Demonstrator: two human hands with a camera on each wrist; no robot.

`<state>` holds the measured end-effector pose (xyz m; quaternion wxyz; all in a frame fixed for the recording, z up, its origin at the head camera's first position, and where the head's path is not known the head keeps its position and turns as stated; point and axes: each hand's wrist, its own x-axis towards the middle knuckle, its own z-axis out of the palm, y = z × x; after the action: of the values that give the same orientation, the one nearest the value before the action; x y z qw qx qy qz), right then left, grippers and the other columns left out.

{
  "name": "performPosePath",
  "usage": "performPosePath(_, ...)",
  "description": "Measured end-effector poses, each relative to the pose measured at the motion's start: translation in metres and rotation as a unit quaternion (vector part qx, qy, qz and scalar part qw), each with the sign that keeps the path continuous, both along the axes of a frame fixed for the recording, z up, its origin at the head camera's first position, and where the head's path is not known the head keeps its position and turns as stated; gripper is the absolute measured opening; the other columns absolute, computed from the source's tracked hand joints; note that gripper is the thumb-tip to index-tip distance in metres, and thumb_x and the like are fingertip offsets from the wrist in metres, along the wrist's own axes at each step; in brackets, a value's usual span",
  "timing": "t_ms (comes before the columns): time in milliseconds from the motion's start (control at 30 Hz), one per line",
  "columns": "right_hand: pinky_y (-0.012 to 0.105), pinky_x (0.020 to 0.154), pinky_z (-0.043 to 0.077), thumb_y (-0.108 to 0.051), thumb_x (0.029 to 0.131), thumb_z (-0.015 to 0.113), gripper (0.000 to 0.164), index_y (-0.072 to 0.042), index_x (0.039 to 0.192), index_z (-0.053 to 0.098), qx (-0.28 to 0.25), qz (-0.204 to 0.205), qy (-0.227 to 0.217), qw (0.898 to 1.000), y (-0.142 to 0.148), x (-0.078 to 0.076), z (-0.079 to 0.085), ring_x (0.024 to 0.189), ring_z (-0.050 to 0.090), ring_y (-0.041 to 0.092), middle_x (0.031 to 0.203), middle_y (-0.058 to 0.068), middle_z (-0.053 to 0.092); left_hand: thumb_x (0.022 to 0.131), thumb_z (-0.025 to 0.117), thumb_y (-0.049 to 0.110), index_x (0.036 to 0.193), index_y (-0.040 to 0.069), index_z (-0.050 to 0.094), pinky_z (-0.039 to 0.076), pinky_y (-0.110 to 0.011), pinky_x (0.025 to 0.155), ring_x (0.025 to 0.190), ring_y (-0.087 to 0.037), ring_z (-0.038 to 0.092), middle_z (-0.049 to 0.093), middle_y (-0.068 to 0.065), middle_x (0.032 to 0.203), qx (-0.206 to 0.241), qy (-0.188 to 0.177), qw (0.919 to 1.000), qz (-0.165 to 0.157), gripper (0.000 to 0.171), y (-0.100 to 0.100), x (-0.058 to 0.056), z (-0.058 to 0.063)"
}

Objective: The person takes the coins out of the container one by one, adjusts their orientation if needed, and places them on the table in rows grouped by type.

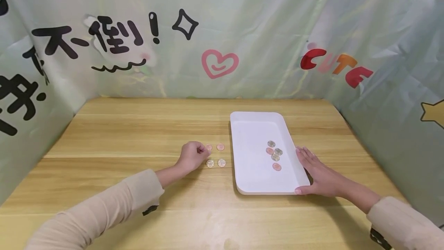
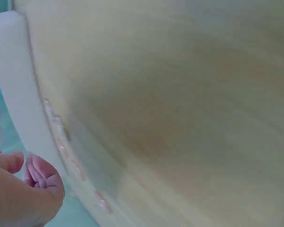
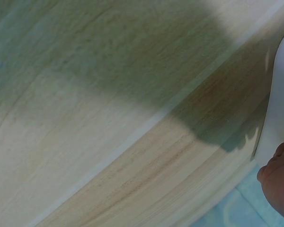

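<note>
My left hand (image 1: 195, 155) has its fingers curled and its thumb close to them, right beside a copper-coloured coin (image 1: 208, 147) on the table; whether anything sits between the fingertips cannot be made out. Another copper coin (image 1: 220, 147) lies next to it, with two silvery coins (image 1: 210, 163) nearer the front. The left wrist view shows a further copper coin (image 2: 103, 202) that the hand hides in the head view. At the right, my right hand (image 1: 322, 176) rests against the white tray (image 1: 253, 180), fingers extended along its side and thumb at the near corner.
Inside the tray lie several coins (image 1: 275, 157), copper and silvery, toward its right side. A wooden table (image 1: 138, 126) carries everything. Printed cloth (image 1: 263, 49) hangs behind the table and along both sides.
</note>
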<state>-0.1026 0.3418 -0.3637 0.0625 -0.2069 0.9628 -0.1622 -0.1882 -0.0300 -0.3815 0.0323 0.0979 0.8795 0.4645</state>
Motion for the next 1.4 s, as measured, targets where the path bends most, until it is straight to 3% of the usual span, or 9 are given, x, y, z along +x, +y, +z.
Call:
performPosePath(200, -0.002, 0.095, -0.014, -0.051, 0.07, 0.073, 0.115, 0.008, 0.145, 0.009, 0.004, 0.001, -0.001, 1.0, 0.0, 0.0, 0.0, 0.14, 0.008, 0.043, 0.149, 0.033, 0.015, 0.081, 0.067, 0.006, 0.081, -0.003, 0.067, 0.047, -0.017, 0.058, 0.063, -0.01, 0.053, 0.067, -0.012, 0.075, 0.062, 0.013, 0.9978, -0.022, 0.008, 0.02, 0.004, 0.015)
performPosePath(333, -0.002, 0.095, -0.013, -0.051, 0.07, 0.073, 0.115, 0.008, 0.145, 0.009, 0.004, 0.001, -0.002, 1.0, 0.0, 0.001, 0.0, 0.14, 0.007, 0.043, 0.149, 0.033, 0.015, 0.082, 0.067, 0.007, 0.083, -0.001, 0.068, 0.045, -0.015, 0.057, 0.063, -0.009, 0.052, 0.066, -0.011, 0.075, 0.095, 0.021, 0.9942, -0.047, 0.009, 0.037, 0.006, 0.022)
performPosePath(500, 0.0, 0.094, -0.013, -0.051, 0.071, 0.073, 0.115, 0.008, 0.145, 0.009, 0.002, -0.002, -0.006, 1.0, 0.001, 0.002, 0.001, 0.14, 0.007, 0.043, 0.148, 0.034, 0.014, 0.084, 0.066, 0.009, 0.085, -0.001, 0.068, 0.043, -0.013, 0.058, 0.064, -0.007, 0.05, 0.066, -0.012, 0.078, 0.119, 0.023, 0.9896, -0.078, 0.01, 0.065, 0.007, 0.026)
performPosePath(700, 0.003, 0.096, -0.013, -0.052, 0.071, 0.073, 0.115, 0.006, 0.145, 0.009, 0.001, -0.001, -0.007, 1.0, 0.0, 0.0, 0.002, 0.141, 0.006, 0.042, 0.15, 0.032, 0.013, 0.084, 0.067, 0.01, 0.088, -0.002, 0.069, 0.041, -0.01, 0.058, 0.064, -0.003, 0.048, 0.067, -0.015, 0.082, 0.156, 0.007, 0.9842, -0.083, 0.013, 0.106, 0.007, 0.028)
performPosePath(967, 0.002, 0.097, -0.012, -0.053, 0.071, 0.072, 0.113, 0.009, 0.144, 0.012, 0.006, 0.01, 0.003, 1.0, -0.001, -0.001, 0.001, 0.139, 0.01, 0.045, 0.148, 0.034, 0.016, 0.082, 0.068, 0.008, 0.085, -0.001, 0.07, 0.039, -0.008, 0.053, 0.06, 0.001, 0.047, 0.068, -0.011, 0.076, 0.173, -0.007, 0.9826, -0.067, 0.01, 0.149, 0.01, 0.024)
performPosePath(1100, 0.024, 0.114, -0.005, -0.053, 0.071, 0.072, 0.112, 0.008, 0.144, 0.013, -0.001, 0.007, -0.009, 1.0, -0.002, -0.001, 0.002, 0.138, 0.01, 0.046, 0.149, 0.032, 0.015, 0.08, 0.069, 0.006, 0.083, -0.001, 0.07, 0.037, -0.008, 0.05, 0.057, 0.001, 0.045, 0.066, -0.009, 0.071, 0.157, -0.006, 0.9869, -0.039, 0.007, 0.168, 0.007, 0.013)
performPosePath(1200, 0.033, 0.116, 0.0, -0.052, 0.071, 0.072, 0.112, 0.007, 0.145, 0.012, -0.007, 0.001, -0.019, 1.0, -0.002, -0.001, 0.003, 0.139, 0.009, 0.046, 0.149, 0.032, 0.014, 0.078, 0.072, 0.005, 0.081, 0.0, 0.07, 0.038, -0.009, 0.052, 0.057, -0.002, 0.047, 0.066, -0.008, 0.07, 0.138, -0.019, 0.9903, -0.002, 0.006, 0.181, 0.005, 0.006)
performPosePath(1300, 0.021, 0.112, -0.005, -0.051, 0.071, 0.073, 0.113, 0.008, 0.145, 0.011, -0.008, 0.001, -0.014, 1.0, -0.002, -0.001, 0.003, 0.139, 0.009, 0.046, 0.149, 0.033, 0.015, 0.074, 0.074, 0.002, 0.078, 0.002, 0.071, 0.044, -0.01, 0.06, 0.069, -0.006, 0.059, 0.07, -0.006, 0.079, 0.098, -0.039, 0.994, 0.029, 0.005, 0.191, 0.005, 0.003)
performPosePath(1400, 0.006, 0.101, -0.011, -0.051, 0.072, 0.072, 0.112, 0.009, 0.144, 0.011, -0.008, 0.004, -0.007, 1.0, -0.003, 0.0, 0.002, 0.139, 0.008, 0.045, 0.148, 0.034, 0.015, 0.071, 0.074, -0.002, 0.075, 0.003, 0.07, 0.049, -0.014, 0.072, 0.086, -0.013, 0.065, 0.072, -0.004, 0.089, 0.053, -0.053, 0.9965, 0.038, 0.007, 0.197, 0.005, 0.003)
